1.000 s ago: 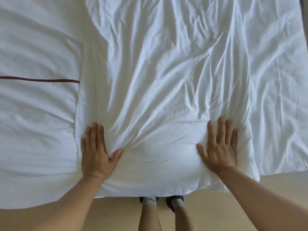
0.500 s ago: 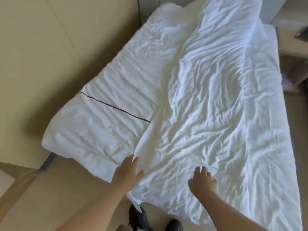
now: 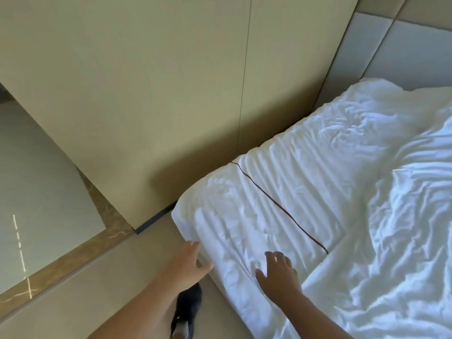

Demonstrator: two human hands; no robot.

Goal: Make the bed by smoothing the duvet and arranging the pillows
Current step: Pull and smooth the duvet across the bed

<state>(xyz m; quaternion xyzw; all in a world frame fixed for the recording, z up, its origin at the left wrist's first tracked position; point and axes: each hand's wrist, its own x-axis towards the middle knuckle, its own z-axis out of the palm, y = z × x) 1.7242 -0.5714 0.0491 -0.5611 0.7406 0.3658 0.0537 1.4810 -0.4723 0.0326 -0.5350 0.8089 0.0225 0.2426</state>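
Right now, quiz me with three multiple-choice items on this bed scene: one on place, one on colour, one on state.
1. Where is the left hand?
A. at the bed's near corner edge
B. on the headboard
C. on the shoe

2. What colour is the stripe across the white cover?
A. blue
B. dark brown
C. green

3. How does the duvet look?
A. smooth
B. rolled up
C. wrinkled

Answers: A, its fingers meet the cover's edge; B, a thin dark brown line; C, creases run all over it.

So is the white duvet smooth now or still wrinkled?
Wrinkled: the duvet shows many creases and lies bunched toward the right, leaving the striped sheet uncovered.
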